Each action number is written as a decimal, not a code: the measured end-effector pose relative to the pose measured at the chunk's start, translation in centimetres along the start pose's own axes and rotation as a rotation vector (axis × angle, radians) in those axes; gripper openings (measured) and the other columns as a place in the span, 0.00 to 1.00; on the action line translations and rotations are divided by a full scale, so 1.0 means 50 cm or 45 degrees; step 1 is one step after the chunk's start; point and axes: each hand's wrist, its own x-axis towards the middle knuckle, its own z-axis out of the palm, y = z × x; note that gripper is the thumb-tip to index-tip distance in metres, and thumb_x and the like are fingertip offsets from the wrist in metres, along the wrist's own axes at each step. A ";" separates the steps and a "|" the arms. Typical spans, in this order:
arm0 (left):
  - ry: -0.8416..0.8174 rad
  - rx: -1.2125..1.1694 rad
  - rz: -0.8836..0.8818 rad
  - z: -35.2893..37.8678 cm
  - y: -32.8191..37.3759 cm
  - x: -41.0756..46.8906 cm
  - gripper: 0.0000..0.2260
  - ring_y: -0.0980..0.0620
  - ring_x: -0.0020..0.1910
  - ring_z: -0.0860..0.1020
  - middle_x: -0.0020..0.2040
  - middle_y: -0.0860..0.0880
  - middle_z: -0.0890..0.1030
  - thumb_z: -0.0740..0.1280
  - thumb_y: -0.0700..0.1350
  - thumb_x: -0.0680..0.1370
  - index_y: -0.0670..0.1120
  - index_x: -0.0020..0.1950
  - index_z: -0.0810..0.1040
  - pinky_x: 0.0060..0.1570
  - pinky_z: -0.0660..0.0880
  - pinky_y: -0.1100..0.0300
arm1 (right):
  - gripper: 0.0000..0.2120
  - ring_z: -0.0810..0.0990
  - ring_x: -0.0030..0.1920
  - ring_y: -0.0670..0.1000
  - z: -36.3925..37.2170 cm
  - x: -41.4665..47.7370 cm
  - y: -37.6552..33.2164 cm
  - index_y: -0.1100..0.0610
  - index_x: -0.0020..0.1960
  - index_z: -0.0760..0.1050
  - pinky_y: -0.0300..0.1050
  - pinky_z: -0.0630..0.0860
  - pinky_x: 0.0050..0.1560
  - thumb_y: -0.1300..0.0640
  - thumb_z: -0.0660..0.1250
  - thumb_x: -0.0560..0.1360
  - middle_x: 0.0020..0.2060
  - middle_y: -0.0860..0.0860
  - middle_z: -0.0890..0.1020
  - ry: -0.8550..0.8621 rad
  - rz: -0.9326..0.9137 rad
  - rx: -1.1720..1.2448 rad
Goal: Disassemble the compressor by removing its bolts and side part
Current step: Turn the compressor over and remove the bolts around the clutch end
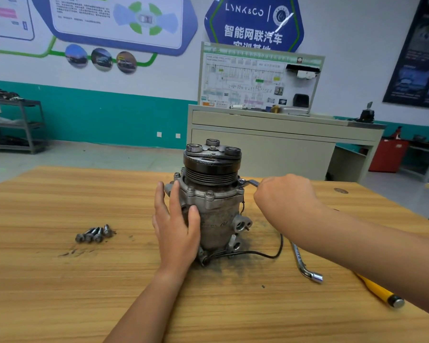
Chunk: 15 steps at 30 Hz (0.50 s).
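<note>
Braces the compressor (216, 206), upright on the counter (60, 293) between the hands, against turning with the left hand (176, 226) flat and straight-fingered, and grips a wrench (250, 182) set at its rim with the curled right hand (282, 194).

left hand (176, 224): fingers straight, pointing up, palm flat on compressor (217, 214) side, thumb on its front | left forearm: in from bottom centre | right hand (285, 194): fingers curled round wrench (250, 182) handle, back facing camera | right forearm: in from right edge
</note>
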 end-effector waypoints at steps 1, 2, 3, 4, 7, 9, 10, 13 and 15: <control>0.006 0.000 0.005 0.000 -0.001 0.000 0.30 0.61 0.70 0.50 0.76 0.46 0.53 0.51 0.57 0.73 0.48 0.74 0.61 0.72 0.53 0.46 | 0.15 0.76 0.54 0.59 -0.001 0.000 0.000 0.63 0.61 0.71 0.46 0.71 0.39 0.69 0.62 0.74 0.48 0.55 0.74 -0.011 -0.004 -0.004; 0.015 0.000 0.011 0.000 -0.002 0.000 0.30 0.63 0.70 0.50 0.76 0.48 0.54 0.51 0.57 0.73 0.48 0.74 0.61 0.71 0.53 0.45 | 0.16 0.76 0.54 0.59 -0.002 0.000 0.000 0.62 0.61 0.71 0.46 0.71 0.39 0.69 0.62 0.74 0.50 0.55 0.74 -0.022 -0.010 -0.003; 0.026 -0.001 0.021 0.001 -0.001 0.000 0.30 0.64 0.69 0.50 0.75 0.50 0.54 0.51 0.57 0.73 0.47 0.73 0.62 0.71 0.54 0.43 | 0.16 0.76 0.55 0.59 -0.003 0.000 0.001 0.62 0.61 0.71 0.46 0.71 0.40 0.69 0.62 0.74 0.52 0.55 0.74 -0.029 -0.018 -0.002; 0.031 -0.002 0.042 0.000 0.002 0.000 0.30 0.66 0.69 0.49 0.74 0.52 0.53 0.52 0.56 0.73 0.47 0.73 0.62 0.71 0.54 0.41 | 0.16 0.76 0.54 0.59 -0.003 -0.001 0.002 0.62 0.61 0.71 0.46 0.71 0.40 0.68 0.62 0.75 0.53 0.55 0.74 -0.032 -0.029 -0.001; 0.017 -0.002 0.186 -0.002 0.015 -0.006 0.25 0.66 0.70 0.49 0.73 0.51 0.53 0.54 0.52 0.75 0.49 0.71 0.62 0.67 0.57 0.34 | 0.14 0.76 0.54 0.58 -0.005 -0.002 0.003 0.61 0.60 0.72 0.45 0.71 0.39 0.68 0.61 0.75 0.53 0.54 0.75 -0.018 -0.061 -0.013; 0.015 -0.013 0.293 0.000 0.025 -0.012 0.22 0.61 0.72 0.51 0.73 0.48 0.54 0.55 0.49 0.75 0.51 0.70 0.63 0.64 0.58 0.29 | 0.14 0.77 0.52 0.58 -0.007 -0.004 0.006 0.61 0.59 0.73 0.44 0.71 0.38 0.69 0.60 0.75 0.44 0.55 0.74 0.002 -0.084 -0.052; 0.012 -0.016 0.325 0.002 0.029 -0.015 0.21 0.57 0.73 0.52 0.73 0.48 0.54 0.56 0.48 0.75 0.51 0.69 0.64 0.63 0.58 0.28 | 0.14 0.77 0.48 0.57 -0.008 -0.005 0.008 0.61 0.59 0.72 0.44 0.70 0.34 0.70 0.60 0.75 0.37 0.54 0.70 0.021 -0.102 -0.080; -0.009 0.002 0.386 0.010 0.033 -0.021 0.20 0.52 0.73 0.53 0.73 0.48 0.55 0.56 0.47 0.75 0.50 0.67 0.62 0.61 0.58 0.27 | 0.13 0.69 0.35 0.52 -0.005 -0.008 0.016 0.63 0.59 0.71 0.42 0.62 0.24 0.70 0.58 0.76 0.30 0.53 0.60 0.087 -0.149 -0.186; -0.023 0.025 0.411 0.013 0.031 -0.022 0.20 0.54 0.73 0.51 0.74 0.47 0.56 0.56 0.47 0.75 0.49 0.67 0.62 0.62 0.57 0.26 | 0.12 0.68 0.35 0.52 -0.001 -0.008 0.020 0.63 0.58 0.71 0.42 0.59 0.22 0.69 0.58 0.76 0.30 0.52 0.60 0.131 -0.145 -0.221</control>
